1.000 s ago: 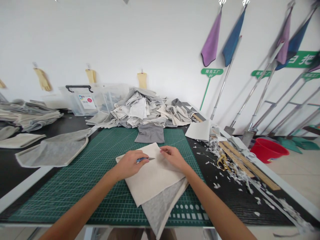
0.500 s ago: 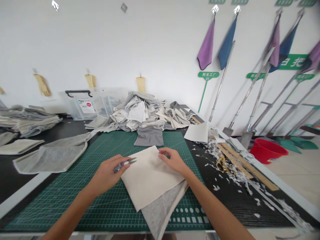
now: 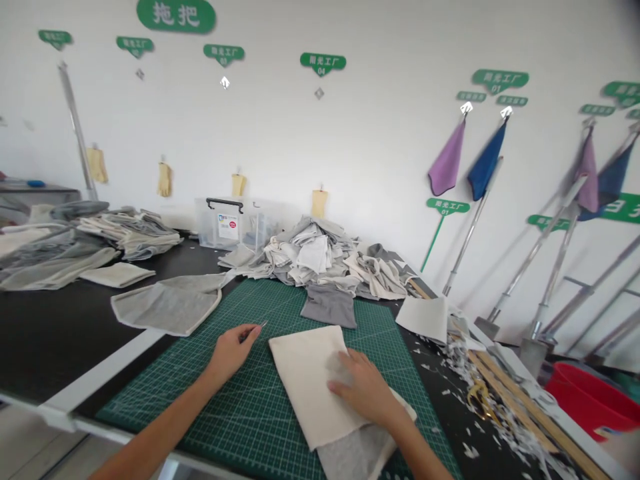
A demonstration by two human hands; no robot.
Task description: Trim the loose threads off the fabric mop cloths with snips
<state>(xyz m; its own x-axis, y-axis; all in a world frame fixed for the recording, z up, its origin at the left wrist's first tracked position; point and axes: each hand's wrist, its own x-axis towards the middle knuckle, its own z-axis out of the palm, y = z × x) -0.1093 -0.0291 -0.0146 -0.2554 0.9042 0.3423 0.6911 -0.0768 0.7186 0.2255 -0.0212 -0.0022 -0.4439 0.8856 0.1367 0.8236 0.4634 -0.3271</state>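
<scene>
Spanning the view, black table carries green cutting mat. Fabric heap sits at mat's far edge. Cream cloth lies on mat, grey fabric showing at near end. Right hand on cloth, thumb apart from fingers. Left hand left of cloth, fingers clamped on metal-tipped tool, mostly hidden.

Black table: green cutting mat, fabric pile, plastic bin, paper scraps.
</scene>
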